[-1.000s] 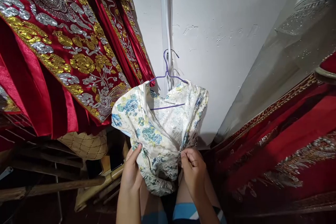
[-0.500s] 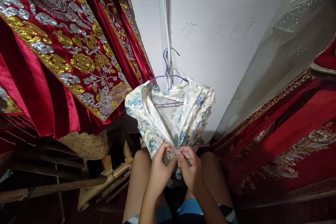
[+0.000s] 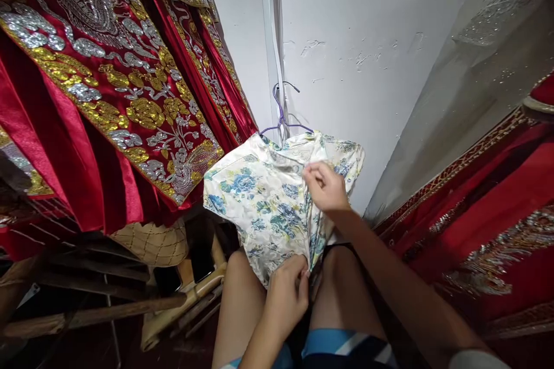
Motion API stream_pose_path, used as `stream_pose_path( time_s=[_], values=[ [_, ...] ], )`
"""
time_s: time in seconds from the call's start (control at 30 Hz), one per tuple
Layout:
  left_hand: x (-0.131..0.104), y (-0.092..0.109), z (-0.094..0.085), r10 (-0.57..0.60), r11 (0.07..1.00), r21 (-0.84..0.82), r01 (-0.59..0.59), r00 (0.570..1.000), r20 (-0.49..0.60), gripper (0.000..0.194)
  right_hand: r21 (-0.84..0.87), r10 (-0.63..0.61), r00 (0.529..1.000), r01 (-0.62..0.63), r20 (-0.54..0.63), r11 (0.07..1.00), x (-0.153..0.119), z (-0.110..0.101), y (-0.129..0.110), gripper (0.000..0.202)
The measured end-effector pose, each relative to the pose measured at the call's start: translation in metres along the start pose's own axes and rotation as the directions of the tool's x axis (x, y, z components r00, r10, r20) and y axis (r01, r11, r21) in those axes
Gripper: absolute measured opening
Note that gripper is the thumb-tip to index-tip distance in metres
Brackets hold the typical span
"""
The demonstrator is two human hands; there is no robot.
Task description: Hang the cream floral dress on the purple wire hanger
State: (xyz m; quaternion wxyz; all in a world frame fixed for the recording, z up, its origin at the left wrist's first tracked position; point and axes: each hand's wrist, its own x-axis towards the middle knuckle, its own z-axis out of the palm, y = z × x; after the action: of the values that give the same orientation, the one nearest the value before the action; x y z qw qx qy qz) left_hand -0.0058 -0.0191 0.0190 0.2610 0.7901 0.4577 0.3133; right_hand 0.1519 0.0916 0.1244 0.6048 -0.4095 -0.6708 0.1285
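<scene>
A white garment with blue and green flowers (image 3: 259,202) hangs on a thin purple hanger (image 3: 280,109) in front of me. My left hand (image 3: 289,288) is closed on the garment's lower front, at the bottom of its front opening. Higher up, near the collar, my right hand (image 3: 324,181) has its thumb and fingers pinched together at the opening's edge; the small part between them is too hidden to name. The two front edges lie close together between my hands.
Red cloth with gold and silver embroidery (image 3: 147,109) hangs at the left, above a bamboo chair frame (image 3: 203,288). A white wall (image 3: 346,23) stands behind. More red beaded cloth (image 3: 489,207) and a translucent cover (image 3: 454,92) are at the right.
My right hand has moved up from the lower opening to near the collar, while my left hand stays low. The front edges, spread apart before, now lie together.
</scene>
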Motion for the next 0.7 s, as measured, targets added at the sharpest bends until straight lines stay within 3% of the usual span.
stream_pose_path(
  time_s=[0.13,0.2,0.3,0.33,0.4,0.47,0.57,0.7],
  values=[
    [0.011,0.002,-0.015,-0.011,0.968,0.251,-0.013,0.996,0.094,0.02,-0.014,-0.174,0.982,0.174,-0.067,0.985,0.055,0.0,-0.019,0.013],
    [0.021,0.003,-0.029,-0.022,0.954,0.3,-0.027,0.987,0.158,0.022,-0.001,-0.195,0.98,0.195,-0.044,0.981,0.06,0.001,-0.027,0.013],
    [0.044,0.011,-0.058,0.023,0.981,0.187,-0.059,0.982,0.186,0.023,-0.011,-0.192,0.98,0.193,0.052,0.981,0.05,0.003,-0.03,0.011],
    [0.054,0.015,-0.071,0.062,0.991,0.113,-0.077,0.99,0.13,0.024,-0.014,-0.189,0.98,0.19,0.068,0.982,0.045,0.002,-0.029,0.01],
    [0.078,0.027,-0.097,0.159,0.987,-0.011,-0.16,0.983,-0.094,0.025,-0.002,-0.191,0.979,0.191,0.074,0.982,0.037,0.001,-0.027,0.009],
    [0.104,0.041,-0.121,0.259,0.962,0.013,-0.272,0.899,-0.354,0.031,0.018,-0.201,0.977,0.2,0.073,0.98,0.034,-0.002,-0.026,0.009],
    [0.138,0.057,-0.142,0.394,0.919,0.149,-0.365,0.836,-0.382,0.02,0.009,-0.218,0.973,0.218,0.073,0.976,0.037,-0.005,-0.023,0.01],
    [0.157,0.07,-0.141,0.439,0.898,0.213,-0.385,0.815,-0.378,0.015,-0.05,-0.301,0.952,0.304,0.058,0.951,0.04,-0.005,-0.007,0.013]
  ],
)
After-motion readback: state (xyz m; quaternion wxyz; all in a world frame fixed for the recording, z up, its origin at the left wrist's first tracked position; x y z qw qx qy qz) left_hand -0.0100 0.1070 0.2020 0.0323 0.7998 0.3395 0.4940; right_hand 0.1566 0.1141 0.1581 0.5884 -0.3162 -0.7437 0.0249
